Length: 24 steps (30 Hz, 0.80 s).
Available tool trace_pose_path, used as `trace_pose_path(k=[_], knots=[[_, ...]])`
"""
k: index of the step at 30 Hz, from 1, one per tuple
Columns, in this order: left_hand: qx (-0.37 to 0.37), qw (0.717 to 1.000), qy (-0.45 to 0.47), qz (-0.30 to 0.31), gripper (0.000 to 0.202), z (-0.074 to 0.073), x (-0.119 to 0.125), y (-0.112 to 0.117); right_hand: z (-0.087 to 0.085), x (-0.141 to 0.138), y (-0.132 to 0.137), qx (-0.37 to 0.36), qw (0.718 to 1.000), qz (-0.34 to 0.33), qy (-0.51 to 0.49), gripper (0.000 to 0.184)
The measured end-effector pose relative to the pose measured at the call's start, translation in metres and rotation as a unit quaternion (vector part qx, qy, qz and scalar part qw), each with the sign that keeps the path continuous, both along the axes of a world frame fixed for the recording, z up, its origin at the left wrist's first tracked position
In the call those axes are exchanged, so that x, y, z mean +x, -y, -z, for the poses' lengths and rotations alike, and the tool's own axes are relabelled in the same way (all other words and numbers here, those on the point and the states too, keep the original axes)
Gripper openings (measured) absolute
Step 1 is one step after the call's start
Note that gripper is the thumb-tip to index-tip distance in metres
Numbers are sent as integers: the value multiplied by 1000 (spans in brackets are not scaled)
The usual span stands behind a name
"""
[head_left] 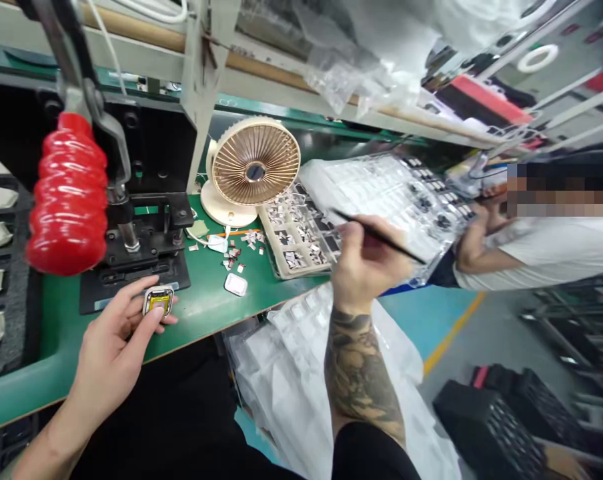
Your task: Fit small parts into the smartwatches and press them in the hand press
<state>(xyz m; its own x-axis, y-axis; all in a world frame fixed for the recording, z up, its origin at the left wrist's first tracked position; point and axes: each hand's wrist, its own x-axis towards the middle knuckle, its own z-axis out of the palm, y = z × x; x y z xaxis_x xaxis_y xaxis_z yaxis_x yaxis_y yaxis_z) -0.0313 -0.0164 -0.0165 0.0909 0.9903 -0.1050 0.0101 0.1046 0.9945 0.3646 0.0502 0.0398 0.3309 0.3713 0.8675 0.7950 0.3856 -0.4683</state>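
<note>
My left hand (121, 337) pinches a small square watch case (158, 301) between thumb and fingers, just above the front of the green bench. The case's open side faces up and shows a yellow part framed by metal. Over the bench edge at the right, my right hand (366, 260) is closed around slim black tweezers (394, 245), one end pointing left and up. Below and left of that hand, a compartment box (292, 272) holds many tiny flat pieces. A small white rounded-square part (236, 285) lies on the bench between my hands.
A press with a red ribbed handle (69, 197) stands behind my left hand. Beside it are a beige fan (255, 172) and loose scraps. A foam tray (19, 347) lies far left. Plastic-covered trays (371, 177) and a seated person (531, 247) are at right.
</note>
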Motion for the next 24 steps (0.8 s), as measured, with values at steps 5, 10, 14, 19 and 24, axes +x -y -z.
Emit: trace_pose_path(k=[5,10,14,19,24], knots=[[15,998,-65,-12,35,3,-1,7,29,-98,36,-82,907,-210,356,21],[31,995,-93,-24,35,4,-4,10,37,-134,30,-182,811,-189,522,16],[53,995,-86,-8,37,12,-8,8,26,-83,11,-248,851,-86,455,26],[41,995,-88,-3,39,11,-8,8,4,1,-29,-455,836,-25,305,22],[14,999,-48,-22,45,1,-2,9,13,21,-51,-497,823,-69,268,19]])
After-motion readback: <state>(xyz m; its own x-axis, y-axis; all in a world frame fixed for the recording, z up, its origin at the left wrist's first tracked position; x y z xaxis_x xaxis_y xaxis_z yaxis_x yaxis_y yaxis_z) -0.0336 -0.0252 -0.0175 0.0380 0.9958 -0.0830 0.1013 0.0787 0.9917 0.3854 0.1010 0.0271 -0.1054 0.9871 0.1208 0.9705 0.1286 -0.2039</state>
